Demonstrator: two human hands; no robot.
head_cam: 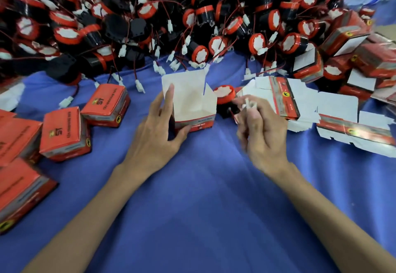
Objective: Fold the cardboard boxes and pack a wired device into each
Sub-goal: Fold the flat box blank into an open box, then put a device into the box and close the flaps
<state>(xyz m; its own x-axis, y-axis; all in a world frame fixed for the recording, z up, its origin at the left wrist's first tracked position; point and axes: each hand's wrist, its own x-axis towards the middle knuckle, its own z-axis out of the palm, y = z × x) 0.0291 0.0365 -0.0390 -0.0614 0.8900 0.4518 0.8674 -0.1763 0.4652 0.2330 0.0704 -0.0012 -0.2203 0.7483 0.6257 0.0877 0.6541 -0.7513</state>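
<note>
An open cardboard box (192, 105), white inside and red outside, stands upright on the blue cloth with its top flaps up. My left hand (156, 131) holds its left side, index finger along the flap and thumb at the lower front edge. Just right of the box lies a black and red wired device (225, 96). My right hand (260, 131) pinches that device's white connector (249, 103) and red wire between curled fingers.
A large heap of wired devices (150, 20) fills the far side. Closed red boxes (62, 133) lie at the left. Flat unfolded box blanks (300, 103) and more folded boxes (342, 37) lie at the right. Blue cloth (203, 197) covers the near side.
</note>
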